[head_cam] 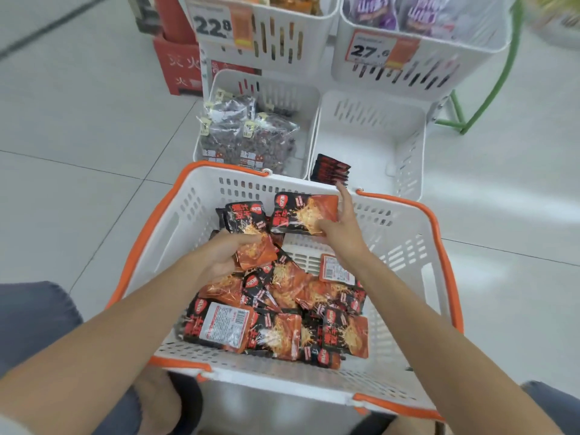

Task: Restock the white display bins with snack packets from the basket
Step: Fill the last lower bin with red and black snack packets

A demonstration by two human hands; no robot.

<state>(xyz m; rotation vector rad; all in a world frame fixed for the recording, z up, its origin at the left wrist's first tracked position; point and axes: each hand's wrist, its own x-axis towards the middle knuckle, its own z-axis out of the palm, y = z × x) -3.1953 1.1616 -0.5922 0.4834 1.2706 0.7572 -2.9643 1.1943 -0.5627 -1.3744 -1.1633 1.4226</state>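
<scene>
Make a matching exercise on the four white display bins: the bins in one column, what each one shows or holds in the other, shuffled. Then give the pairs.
Column one
1. upper left bin
2. upper right bin
3. lower left bin
4. lower right bin

Column two
A. small stack of red-black packets
B. price tag reading 27.6
C. clear bags of dark snacks
D. price tag reading 22.8

Pairs: 1-D, 2-B, 3-C, 4-A

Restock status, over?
Left grip holding packets, right grip holding one packet. Lower right bin barely stocked. Path to bin clear.
</scene>
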